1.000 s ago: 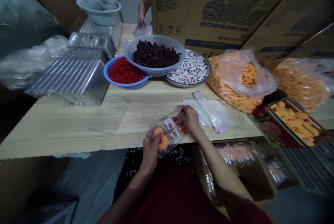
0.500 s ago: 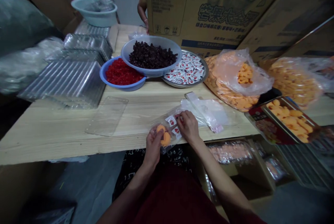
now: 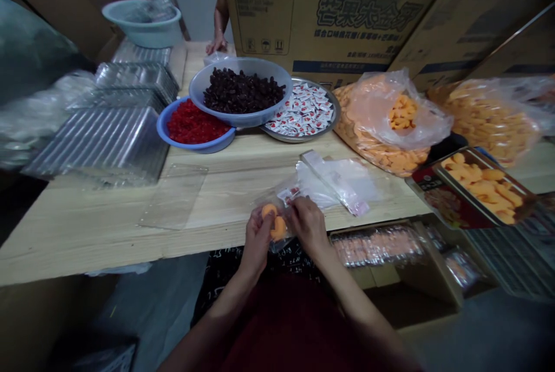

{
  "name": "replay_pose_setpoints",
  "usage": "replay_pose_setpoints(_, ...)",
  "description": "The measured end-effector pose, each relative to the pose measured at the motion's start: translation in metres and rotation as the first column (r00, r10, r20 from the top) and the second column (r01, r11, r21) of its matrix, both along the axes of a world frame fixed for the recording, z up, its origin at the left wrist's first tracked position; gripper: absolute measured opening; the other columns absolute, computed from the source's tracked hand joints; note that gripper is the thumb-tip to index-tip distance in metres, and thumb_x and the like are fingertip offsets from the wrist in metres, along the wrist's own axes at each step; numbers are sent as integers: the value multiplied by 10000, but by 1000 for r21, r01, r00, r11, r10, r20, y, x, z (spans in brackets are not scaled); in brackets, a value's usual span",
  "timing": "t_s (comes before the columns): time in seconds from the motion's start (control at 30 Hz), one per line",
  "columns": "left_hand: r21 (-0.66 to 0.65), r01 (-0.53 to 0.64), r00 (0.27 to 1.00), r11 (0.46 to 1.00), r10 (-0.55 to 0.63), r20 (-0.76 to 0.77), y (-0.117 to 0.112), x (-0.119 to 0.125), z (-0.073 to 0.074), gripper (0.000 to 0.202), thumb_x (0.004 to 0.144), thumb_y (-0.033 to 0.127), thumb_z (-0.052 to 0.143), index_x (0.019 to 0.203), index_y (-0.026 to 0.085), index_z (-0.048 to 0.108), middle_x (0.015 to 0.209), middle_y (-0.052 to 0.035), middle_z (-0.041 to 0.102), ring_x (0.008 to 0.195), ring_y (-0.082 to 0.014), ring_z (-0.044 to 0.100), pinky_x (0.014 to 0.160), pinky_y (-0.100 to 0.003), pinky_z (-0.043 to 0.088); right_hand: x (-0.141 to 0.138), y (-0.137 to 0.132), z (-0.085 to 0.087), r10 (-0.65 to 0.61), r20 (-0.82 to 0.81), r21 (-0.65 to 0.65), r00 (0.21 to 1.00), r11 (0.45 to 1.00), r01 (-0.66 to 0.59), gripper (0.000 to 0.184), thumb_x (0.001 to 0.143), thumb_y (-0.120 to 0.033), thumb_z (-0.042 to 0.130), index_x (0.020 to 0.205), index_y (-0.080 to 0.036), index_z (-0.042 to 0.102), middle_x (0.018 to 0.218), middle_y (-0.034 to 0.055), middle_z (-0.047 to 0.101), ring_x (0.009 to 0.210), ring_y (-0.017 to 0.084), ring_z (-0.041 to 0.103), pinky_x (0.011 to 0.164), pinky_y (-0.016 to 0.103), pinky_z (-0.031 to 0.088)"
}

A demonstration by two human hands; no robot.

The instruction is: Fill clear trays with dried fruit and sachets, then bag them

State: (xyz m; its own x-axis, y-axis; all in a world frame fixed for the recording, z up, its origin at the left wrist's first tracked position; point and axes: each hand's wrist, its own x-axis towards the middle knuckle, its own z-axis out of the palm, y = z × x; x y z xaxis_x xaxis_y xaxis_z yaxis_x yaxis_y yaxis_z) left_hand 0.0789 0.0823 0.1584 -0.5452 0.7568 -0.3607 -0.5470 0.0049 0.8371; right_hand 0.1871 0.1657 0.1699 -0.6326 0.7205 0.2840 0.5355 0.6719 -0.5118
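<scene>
A clear plastic bag [image 3: 284,236] with round orange pieces [image 3: 278,227] inside is held at the near edge of the table. My left hand [image 3: 259,236] pinches its left side, the thumb pressed over the orange pieces. White sachets with red print [image 3: 287,194] show at the bag's far end. My right hand [image 3: 309,223] is closed at the bag's right edge, fingertips together; whether they grip the film or a sachet is hidden. Just beyond lies a pile of flat clear bags [image 3: 336,181].
Bowls of dark pieces [image 3: 245,93], red pieces [image 3: 195,123] and white sachets [image 3: 303,111] stand behind. Clear trays [image 3: 99,141] are stacked left. Bags of orange pieces [image 3: 381,129] and an open tin [image 3: 477,190] are right. Another person's hand [image 3: 217,44] rests at the back.
My right hand has drawn back from over the sachets to the bag's right edge. The other person's hand has come further into view on the table. The whole view has shifted slightly.
</scene>
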Motion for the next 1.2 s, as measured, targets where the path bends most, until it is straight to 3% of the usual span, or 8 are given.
replay_pose_setpoints(0.23, -10, -184, 980, 983, 183, -73, 14, 0, -9, 423, 898, 590, 633, 1099, 229, 548, 1125, -31, 615, 1062, -152, 588, 939, -255, 471, -21, -14, -4, 50, -231, -194, 972, 976, -97, 186, 974, -156, 429, 902, -171, 600, 878, 63, 632, 852, 193, 578, 776, 297, 420)
replay_pose_setpoints(0.37, 62, 11, 981, 998, -23, 195, -1, -18, -8, 431, 874, 477, 721, 1200, 228, 588, 1256, -68, 628, 1085, -168, 619, 955, -290, 499, -7, 1, 2, -66, -308, -432, 949, 899, -78, 155, 960, -217, 486, 922, -175, 629, 786, 13, 588, 716, 145, 529, 663, 254, 393)
replay_pose_setpoints(0.47, 70, 145, 960, 987, -158, 230, -6, -25, -8, 356, 830, 376, 785, 1092, 168, 664, 1144, -88, 680, 965, -163, 653, 892, -289, 524, -1, 6, 6, -52, -319, -489, 946, 864, -117, 147, 954, -240, 511, 928, -174, 639, 775, 6, 592, 698, 132, 525, 640, 239, 387)
replay_pose_setpoints(0.63, 50, 136, 988, 989, -139, 62, 16, -20, -15, 260, 727, 310, 838, 838, 145, 671, 811, -18, 676, 743, -124, 607, 724, -231, 496, -10, -9, 5, 66, -349, -426, 935, 877, -221, 129, 952, -197, 510, 911, -179, 630, 846, 23, 634, 783, 141, 577, 699, 238, 430)
replay_pose_setpoints(0.8, -18, 114, 976, 993, -115, -183, 26, -23, -20, 247, 694, 295, 828, 752, 149, 637, 719, 10, 624, 672, -111, 542, 655, -210, 438, -4, -11, 4, 142, -340, -374, 930, 887, -272, 139, 965, -239, 558, 1065, -199, 646, 961, 47, 673, 905, 176, 628, 829, 295, 504)
replay_pose_setpoints(0.93, -6, -12, 977, 1000, 10, -214, 14, -41, -21, 329, 798, 431, 769, 965, 177, 645, 920, -19, 651, 833, -129, 606, 781, -233, 492, 47, 30, 4, -67, -357, -243, 932, 970, -24, 263, 970, -318, 588, 1212, -229, 636, 1204, 101, 652, 1164, 235, 592, 1038, 440, 472)
replay_pose_setpoints(1.07, -52, -6, 990, 999, -2, -139, 10, -56, -27, 492, 763, 510, 786, 1091, 177, 631, 981, -42, 658, 795, -133, 628, 744, -257, 527, 91, 70, 2, -210, -218, 0, 953, 977, 215, 316, 976, -337, 560, 1250, -207, 650, 1295, 143, 604, 1287, 292, 524, 1102, 553, 411)
replay_pose_setpoints(1.2, -85, 63, 979, 994, -78, -189, 18, -56, -27, 457, 673, 438, 867, 959, 151, 655, 765, 1, 634, 605, -91, 530, 573, -196, 429, 62, 46, -2, 65, -73, 44, 995, 997, -62, 619, 908, -387, 688, 1474, -245, 483, 1571, 138, 393, 1523, 323, 247, 1204, 596, 279)
